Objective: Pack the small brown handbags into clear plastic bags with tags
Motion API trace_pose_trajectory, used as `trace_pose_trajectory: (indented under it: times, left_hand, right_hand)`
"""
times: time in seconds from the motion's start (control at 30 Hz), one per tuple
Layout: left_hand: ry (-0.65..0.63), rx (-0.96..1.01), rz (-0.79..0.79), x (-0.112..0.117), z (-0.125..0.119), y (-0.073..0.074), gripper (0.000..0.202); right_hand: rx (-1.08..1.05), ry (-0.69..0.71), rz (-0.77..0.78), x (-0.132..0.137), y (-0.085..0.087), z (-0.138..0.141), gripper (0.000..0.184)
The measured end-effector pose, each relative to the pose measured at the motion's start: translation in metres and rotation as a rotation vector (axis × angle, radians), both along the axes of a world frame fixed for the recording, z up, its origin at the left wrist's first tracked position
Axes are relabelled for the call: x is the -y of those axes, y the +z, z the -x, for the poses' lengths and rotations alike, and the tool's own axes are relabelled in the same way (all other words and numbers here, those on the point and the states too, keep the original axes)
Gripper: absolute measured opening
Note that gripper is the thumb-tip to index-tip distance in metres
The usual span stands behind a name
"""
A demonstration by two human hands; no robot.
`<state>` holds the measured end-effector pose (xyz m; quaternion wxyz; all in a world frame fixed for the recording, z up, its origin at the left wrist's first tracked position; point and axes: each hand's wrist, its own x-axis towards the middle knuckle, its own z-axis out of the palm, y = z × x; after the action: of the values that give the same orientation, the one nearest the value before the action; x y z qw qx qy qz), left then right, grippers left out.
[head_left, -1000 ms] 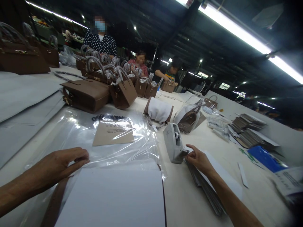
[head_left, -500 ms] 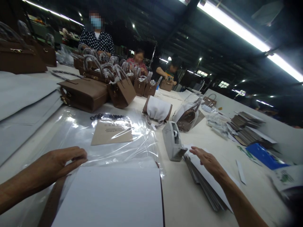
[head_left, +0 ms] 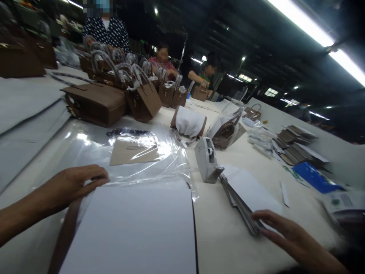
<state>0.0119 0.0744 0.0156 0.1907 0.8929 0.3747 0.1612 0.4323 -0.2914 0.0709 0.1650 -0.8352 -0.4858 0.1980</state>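
My left hand [head_left: 81,182] pinches the edge of a clear plastic bag [head_left: 76,152] on the table. A white sheet [head_left: 131,232] reaches into the bag's mouth, with a brown piece [head_left: 64,238] showing along its left side. Inside the bag lie a tan printed card [head_left: 134,150] and a dark chain [head_left: 132,132]. My right hand [head_left: 285,230] is at the near end of a stack of white-topped boards [head_left: 251,190], thumb and fingers apart at its edge. Whether it touches the stack is hard to tell. A grey tape dispenser [head_left: 205,160] stands between the bag and the stack.
Brown handbags [head_left: 97,101] with wrapped handles crowd the table's far left. Beyond the dispenser are a flap-covered bag [head_left: 189,121] and a plastic-wrapped bag [head_left: 226,131]. Further right lie more stacked boards [head_left: 302,154] and a blue packet [head_left: 315,177]. Co-workers [head_left: 107,32] stand behind.
My right hand has moved from the far end of the board stack to its near end. My left hand still holds the bag's edge. The view has tilted down slightly.
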Motion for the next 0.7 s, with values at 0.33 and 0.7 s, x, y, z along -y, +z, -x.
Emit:
trace_pose_trajectory:
  times: [0.33, 0.7]
  left_hand:
    - [-0.109, 0.045, -0.082, 0.007, -0.015, 0.037, 0.022]
    - [0.062, 0.056, -0.112, 0.006, -0.028, 0.057, 0.024]
  right_hand:
    - [0.136, 0.480, -0.466, -0.177, 0.021, 0.072, 0.026]
    - [0.235, 0.909, -0.300, -0.322, 0.005, 0.149, 0.025]
